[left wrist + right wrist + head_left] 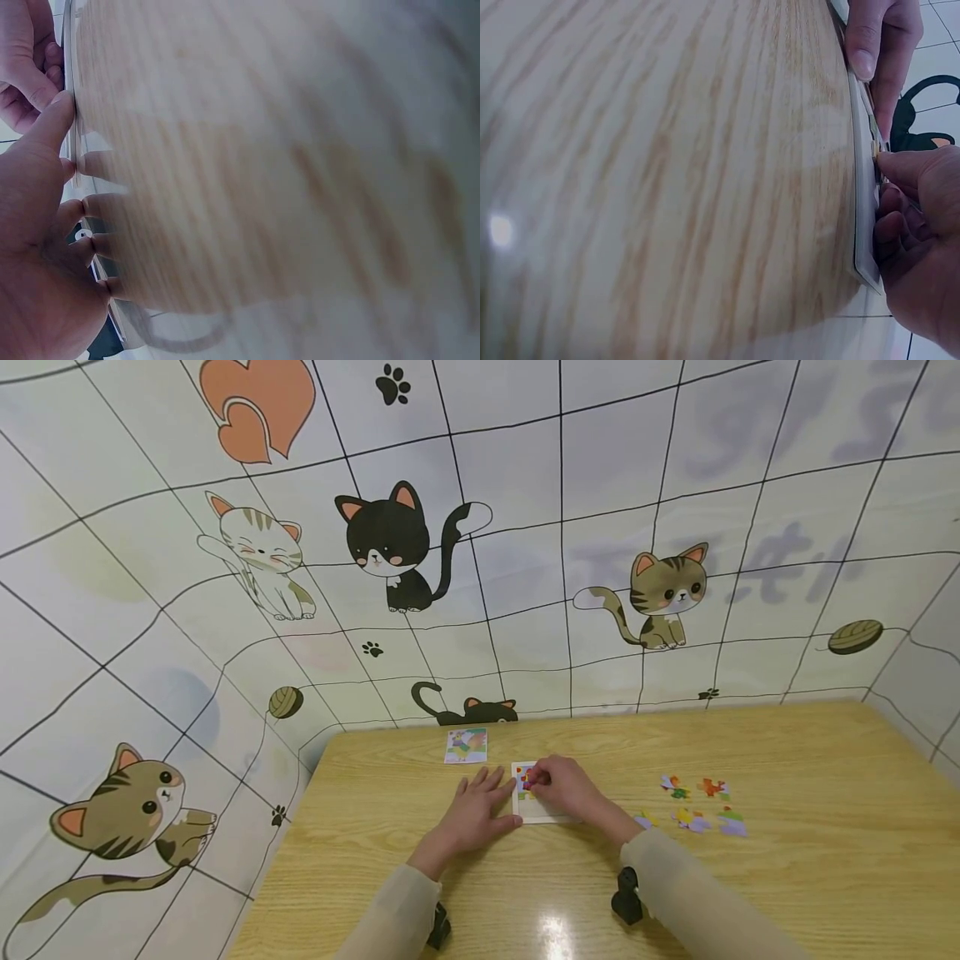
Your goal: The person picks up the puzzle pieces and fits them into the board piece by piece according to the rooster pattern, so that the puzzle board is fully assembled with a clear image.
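A white-rimmed jigsaw puzzle tray (542, 812) lies on the table, with colourful pieces fitted in its upper left part. Over those pieces, my right hand (567, 787) pinches a small puzzle piece (876, 150) between thumb and fingers; the fingers cover most of it. My left hand (474, 812) lies flat with its fingers spread, the thumb touching the tray's lower left corner. In the right wrist view, the left thumb (864, 64) rests at the tray's rim (864, 217). The right hand hides the tray's upper right part.
Several loose puzzle pieces (692, 820) lie on the wooden table (825, 793) to the right, partly behind the right forearm. A square picture card (466, 746) sits at the back left. A wall printed with cats (525, 610) stands behind the table.
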`<state>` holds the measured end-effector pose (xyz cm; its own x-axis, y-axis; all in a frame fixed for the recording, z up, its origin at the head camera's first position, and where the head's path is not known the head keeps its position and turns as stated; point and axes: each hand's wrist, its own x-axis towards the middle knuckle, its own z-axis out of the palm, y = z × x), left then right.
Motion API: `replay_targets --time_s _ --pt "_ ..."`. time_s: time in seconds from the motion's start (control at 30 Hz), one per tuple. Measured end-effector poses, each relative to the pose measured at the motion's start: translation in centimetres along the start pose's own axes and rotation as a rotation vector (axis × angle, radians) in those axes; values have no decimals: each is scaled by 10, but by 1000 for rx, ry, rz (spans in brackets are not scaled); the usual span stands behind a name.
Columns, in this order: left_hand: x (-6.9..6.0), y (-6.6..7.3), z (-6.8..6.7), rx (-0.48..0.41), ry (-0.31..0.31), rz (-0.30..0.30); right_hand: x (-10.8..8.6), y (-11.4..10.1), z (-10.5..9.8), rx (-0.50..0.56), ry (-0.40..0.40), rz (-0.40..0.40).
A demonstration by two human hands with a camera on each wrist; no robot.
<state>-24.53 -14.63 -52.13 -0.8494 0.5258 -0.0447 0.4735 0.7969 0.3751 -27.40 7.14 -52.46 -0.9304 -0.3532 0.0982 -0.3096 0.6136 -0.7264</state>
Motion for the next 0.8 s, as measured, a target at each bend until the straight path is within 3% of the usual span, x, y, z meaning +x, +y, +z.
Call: replay_targets --time_s 0.2,0.43,0.8 --pt "0 -1 1 6 1 3 0 1 0 -8 18 -35" --pt "0 -1 1 3 -1 1 -1 3 1 -98 22 -109" --pt "0 -1 0 12 0 4 -4 6 4 -112 29 -115"
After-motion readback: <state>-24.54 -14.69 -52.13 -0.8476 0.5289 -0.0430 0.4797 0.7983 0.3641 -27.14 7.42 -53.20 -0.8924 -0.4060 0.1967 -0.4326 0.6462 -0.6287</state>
